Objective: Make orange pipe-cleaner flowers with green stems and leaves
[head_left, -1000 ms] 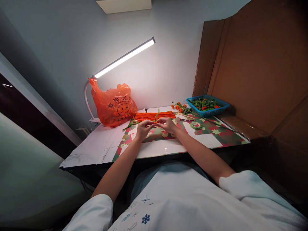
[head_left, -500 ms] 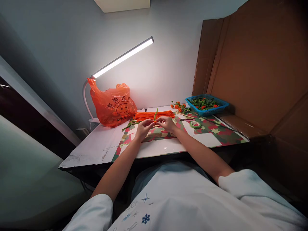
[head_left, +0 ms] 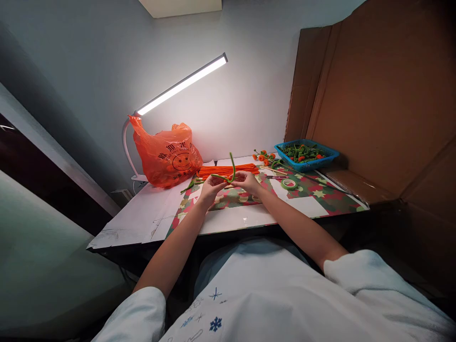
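Both hands meet over the table in front of a bundle of orange pipe cleaners [head_left: 228, 169]. My left hand [head_left: 211, 189] is pinched at one end of a bent green pipe cleaner [head_left: 233, 172], which has one part standing upright and another running towards the left fingers. My right hand [head_left: 248, 182] is closed by the bend, with its fingertips near a small orange piece [head_left: 228, 179]. Which fingers grip the orange piece is too small to tell. A roll of green tape [head_left: 289, 184] lies to the right of my right hand.
An orange plastic bag [head_left: 167, 156] stands at the back left under a lit lamp [head_left: 183, 84]. Orange flowers [head_left: 263, 157] lie by a blue basket [head_left: 307, 165] of green and orange pieces. Cardboard [head_left: 377, 95] rises on the right. Thin tools [head_left: 276, 177] lie near the tape.
My left hand has shifted slightly left and away from my right hand. The green pipe cleaner now shows a bent section towards the left fingers, and its upright end reaches higher.
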Demonstrator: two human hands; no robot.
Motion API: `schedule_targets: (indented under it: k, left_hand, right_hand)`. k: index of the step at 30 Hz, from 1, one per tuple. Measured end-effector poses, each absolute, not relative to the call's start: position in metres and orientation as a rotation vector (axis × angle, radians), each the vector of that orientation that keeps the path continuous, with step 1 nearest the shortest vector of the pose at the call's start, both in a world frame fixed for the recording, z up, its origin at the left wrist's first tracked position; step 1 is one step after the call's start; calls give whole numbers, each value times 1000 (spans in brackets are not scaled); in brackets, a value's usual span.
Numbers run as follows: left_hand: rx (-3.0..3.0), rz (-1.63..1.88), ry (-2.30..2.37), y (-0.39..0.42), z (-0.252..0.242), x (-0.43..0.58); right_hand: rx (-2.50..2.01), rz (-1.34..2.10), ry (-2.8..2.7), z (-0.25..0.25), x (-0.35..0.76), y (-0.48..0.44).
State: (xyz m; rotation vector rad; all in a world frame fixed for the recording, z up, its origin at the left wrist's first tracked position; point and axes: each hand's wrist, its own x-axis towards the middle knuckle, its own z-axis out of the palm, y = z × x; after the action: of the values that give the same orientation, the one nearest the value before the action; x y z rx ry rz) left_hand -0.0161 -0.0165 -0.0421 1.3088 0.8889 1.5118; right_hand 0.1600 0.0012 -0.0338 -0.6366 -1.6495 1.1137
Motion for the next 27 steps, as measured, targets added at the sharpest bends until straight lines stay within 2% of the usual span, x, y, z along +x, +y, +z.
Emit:
schedule_targets:
  k: [7,15,27]
  left_hand:
    - [1379,1485,822,-17,-43,-16]
    - [1257,1293,1007,-19,-45,-16]
    - [1594,1429,1061,-22,-43,-12]
  right_hand:
    - [-675,1432,-1525,-34,159,0]
    - [-699,1391,-1425,-35,160,-1]
    - [-721,1397,-1488,-40,160,7]
